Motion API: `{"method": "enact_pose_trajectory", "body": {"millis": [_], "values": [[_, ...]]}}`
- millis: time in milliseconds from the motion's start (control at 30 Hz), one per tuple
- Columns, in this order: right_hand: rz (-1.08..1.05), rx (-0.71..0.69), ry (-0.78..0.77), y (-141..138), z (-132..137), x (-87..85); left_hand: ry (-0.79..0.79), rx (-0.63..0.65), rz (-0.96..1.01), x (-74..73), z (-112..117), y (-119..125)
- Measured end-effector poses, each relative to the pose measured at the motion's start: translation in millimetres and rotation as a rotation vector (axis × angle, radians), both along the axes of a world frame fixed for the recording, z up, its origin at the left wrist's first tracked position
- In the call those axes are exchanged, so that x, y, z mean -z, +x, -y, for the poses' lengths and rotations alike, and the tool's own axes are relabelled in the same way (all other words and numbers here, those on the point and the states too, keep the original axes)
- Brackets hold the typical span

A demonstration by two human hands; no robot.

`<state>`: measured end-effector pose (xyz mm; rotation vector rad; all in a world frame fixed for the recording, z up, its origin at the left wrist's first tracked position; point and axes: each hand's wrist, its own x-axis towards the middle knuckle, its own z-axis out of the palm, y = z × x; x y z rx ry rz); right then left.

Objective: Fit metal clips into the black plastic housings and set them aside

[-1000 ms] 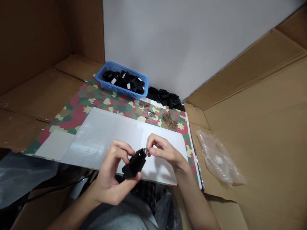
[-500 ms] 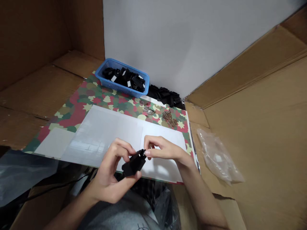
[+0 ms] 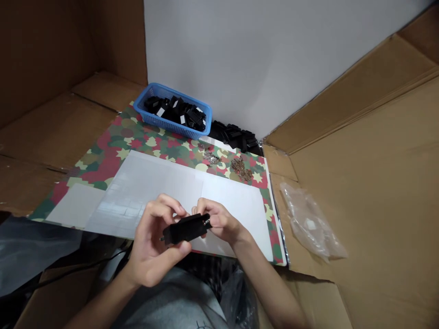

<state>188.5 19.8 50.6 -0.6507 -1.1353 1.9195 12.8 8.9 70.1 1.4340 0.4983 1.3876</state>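
A black plastic housing (image 3: 187, 230) is gripped between the thumb and fingers of my left hand (image 3: 154, 242), above the near edge of the white sheet. A small metal spring (image 3: 206, 222) shows at the housing's right end. My right hand (image 3: 219, 221) is closed at that same end, its thumb against the spring and its other fingers behind the housing. The far side of the housing is hidden from me.
Behind stands a blue basket (image 3: 171, 123) of black parts, with more black parts (image 3: 236, 136) to its right. Small silvery pieces (image 3: 211, 157) and brownish metal pieces (image 3: 241, 169) lie on the patterned board (image 3: 128, 132). A clear plastic bag (image 3: 312, 224) rests on cardboard at right.
My left hand has turned the black housing more level, its long side now facing me. My right hand has shifted slightly left, and its thumb now presses at the spring end.
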Motion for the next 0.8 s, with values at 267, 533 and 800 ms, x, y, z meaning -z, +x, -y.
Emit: {"method": "enact_pose_trajectory", "body": {"millis": [267,533,800], "values": [[0.588,0.346,0.917,20,2,-28.2,-0.075,0.145,-0.136,2.0,-13,-11],[1.120,0.359,1.361,18,15,-49.8,0.069,0.365,-0.811,-37.5,-42,-10],[1.118,0.382,1.377,15,18,-46.8,-0.121,0.455,-0.595,-28.4,-37,13]]}}
